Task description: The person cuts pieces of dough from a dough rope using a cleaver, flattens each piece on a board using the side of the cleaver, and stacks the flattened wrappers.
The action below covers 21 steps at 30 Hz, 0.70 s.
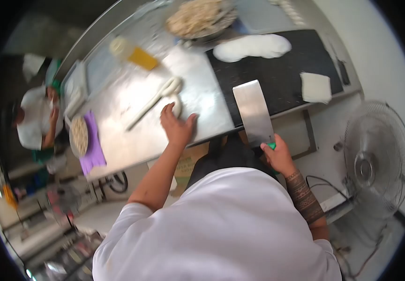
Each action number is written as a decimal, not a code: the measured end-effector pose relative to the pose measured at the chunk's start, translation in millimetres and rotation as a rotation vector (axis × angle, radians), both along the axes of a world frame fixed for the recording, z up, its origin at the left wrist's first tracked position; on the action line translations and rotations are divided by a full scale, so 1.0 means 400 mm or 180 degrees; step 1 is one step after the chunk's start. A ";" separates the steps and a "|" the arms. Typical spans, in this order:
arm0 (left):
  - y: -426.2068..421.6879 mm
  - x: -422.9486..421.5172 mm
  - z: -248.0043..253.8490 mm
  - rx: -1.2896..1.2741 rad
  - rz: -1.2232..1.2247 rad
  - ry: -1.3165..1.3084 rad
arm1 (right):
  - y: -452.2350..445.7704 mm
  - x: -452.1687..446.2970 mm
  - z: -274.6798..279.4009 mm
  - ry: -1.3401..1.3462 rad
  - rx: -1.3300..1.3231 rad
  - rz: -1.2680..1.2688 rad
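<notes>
My right hand point(280, 155) grips the green handle of a cleaver point(254, 110), its broad steel blade pointing away from me over the front edge of the black board point(277, 70). My left hand point(179, 127) is over the metal table with fingers spread. Its fingertips are at the near end of a bent rope of pale dough point(147, 107); whether they press on it I cannot tell. A long, smooth white piece of dough point(251, 48) lies across the back of the black board. On the board's right side is a folded white cloth point(316, 87).
A squeeze bottle of yellow liquid point(141, 57) and a large bowl of chopped filling point(198, 21) are at the back. A smaller bowl point(79, 136) is beside purple cloth point(94, 152) on the left. A fan point(371, 159) stands right. Another person point(38, 117) works at far left.
</notes>
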<state>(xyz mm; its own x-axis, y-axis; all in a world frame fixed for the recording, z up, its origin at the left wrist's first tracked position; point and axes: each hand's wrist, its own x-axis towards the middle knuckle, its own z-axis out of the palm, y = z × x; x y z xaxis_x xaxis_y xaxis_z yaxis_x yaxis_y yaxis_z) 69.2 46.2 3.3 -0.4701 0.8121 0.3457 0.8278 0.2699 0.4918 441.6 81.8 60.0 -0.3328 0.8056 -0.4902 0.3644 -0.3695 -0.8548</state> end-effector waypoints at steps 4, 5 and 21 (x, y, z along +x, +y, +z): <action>0.004 -0.034 -0.054 0.0016 0.0376 -0.0291 | 0.066 -0.159 -0.033 -0.0260 0.1083 0.0812; 0.002 -0.050 -0.063 -0.0019 0.0456 -0.0413 | 0.075 -0.184 -0.047 -0.0340 0.1562 0.0979; -0.139 -0.144 -0.040 -0.0111 0.0033 -0.0781 | 0.048 -0.463 0.157 -0.1775 0.2895 0.3081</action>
<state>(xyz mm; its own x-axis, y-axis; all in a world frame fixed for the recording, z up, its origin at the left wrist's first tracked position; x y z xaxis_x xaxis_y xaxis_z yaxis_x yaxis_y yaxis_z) 11.5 -9.4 -12.5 -0.5449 0.8162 0.1921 0.6818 0.2980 0.6681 256.3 101.2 122.7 -0.8595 0.4765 -0.1849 0.5111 0.7977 -0.3201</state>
